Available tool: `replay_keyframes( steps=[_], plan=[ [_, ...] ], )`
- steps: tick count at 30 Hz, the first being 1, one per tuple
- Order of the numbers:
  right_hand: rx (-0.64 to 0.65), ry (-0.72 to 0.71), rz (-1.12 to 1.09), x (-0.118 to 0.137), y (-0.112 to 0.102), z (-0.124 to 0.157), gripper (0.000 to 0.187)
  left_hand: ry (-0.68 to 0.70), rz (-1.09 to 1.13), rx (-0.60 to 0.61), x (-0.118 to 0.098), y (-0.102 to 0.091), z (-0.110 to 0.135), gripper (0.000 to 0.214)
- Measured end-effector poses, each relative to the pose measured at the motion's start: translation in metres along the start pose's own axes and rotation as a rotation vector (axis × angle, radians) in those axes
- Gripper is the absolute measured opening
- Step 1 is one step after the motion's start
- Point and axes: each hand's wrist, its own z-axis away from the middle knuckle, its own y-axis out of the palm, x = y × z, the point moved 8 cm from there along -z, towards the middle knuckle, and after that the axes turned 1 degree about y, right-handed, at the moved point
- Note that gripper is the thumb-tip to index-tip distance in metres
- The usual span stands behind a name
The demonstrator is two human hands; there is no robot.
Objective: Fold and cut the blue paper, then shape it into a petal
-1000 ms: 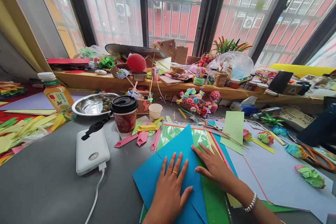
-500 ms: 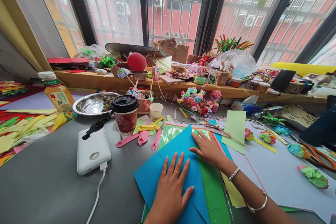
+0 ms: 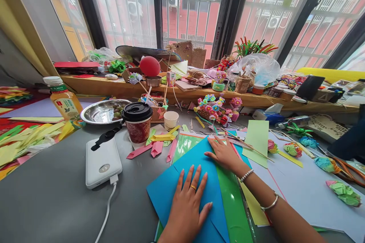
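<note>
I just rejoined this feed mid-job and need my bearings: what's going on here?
A person's left hand lies flat, fingers spread, on a folded, bright blue paper sheet. Their right hand rests at the sheet's far corner. The blue paper lies over a glossy green sheet on the grey table. To the left stand a dark red paper cup with a black lid and, nearer, a white rectangular power bank with a cable plugged in.
</note>
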Motion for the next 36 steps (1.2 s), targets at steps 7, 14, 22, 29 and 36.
replay_keyframes(
  steps=[7, 14, 22, 29, 36],
  plan=[
    [0.013, 0.033, 0.031, -0.005, 0.004, -0.015, 0.071, -0.004, 0.018, 0.012, 0.0, -0.002, 0.0, 0.055],
    [-0.126, 0.12, -0.24, -0.024, -0.004, -0.019, 0.061, 0.001, 0.015, 0.009, -0.001, -0.003, 0.0, 0.055],
    [-0.302, 0.236, -0.493, -0.042, -0.013, -0.032, 0.032, 0.001, 0.038, -0.002, -0.001, -0.004, 0.0, 0.055],
    [-0.469, 0.256, -0.893, -0.045, -0.043, -0.019, 0.04, 0.012, 0.094, 0.023, 0.008, -0.016, -0.007, 0.058],
    [-0.561, 0.15, -1.423, -0.025, -0.091, 0.024, 0.022, -0.238, 0.347, -0.398, 0.054, -0.098, -0.042, 0.03]
  ],
)
